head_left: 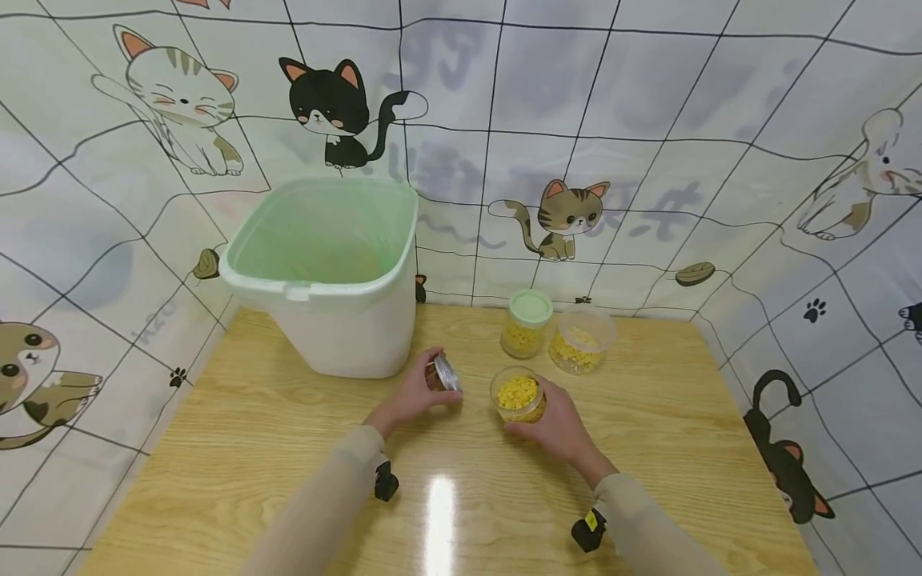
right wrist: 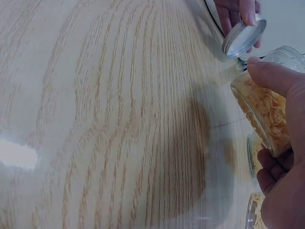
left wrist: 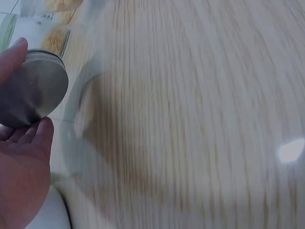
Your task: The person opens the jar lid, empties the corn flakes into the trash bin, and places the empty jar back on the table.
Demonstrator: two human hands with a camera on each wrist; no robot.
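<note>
My left hand (head_left: 414,390) pinches a silver metal jar lid (head_left: 446,373) by its rim, tilted on edge, beside the white bin. In the left wrist view the round outer face of the lid (left wrist: 35,88) shows between thumb and fingers. My right hand (head_left: 558,424) grips a clear jar (head_left: 517,395) with yellow flakes inside, its mouth uncovered. The right wrist view shows the thumb and fingers wrapped around the jar (right wrist: 267,112). The lid and the jar are apart, with a short gap between the hands.
A large white bin (head_left: 338,328) with a pale green inside stands at the back left. Behind the right hand are a jar with a green lid (head_left: 527,320) and a clear tub (head_left: 583,340), both holding yellow pieces. A cat-patterned curtain (head_left: 648,160) surrounds the wooden table (head_left: 288,448).
</note>
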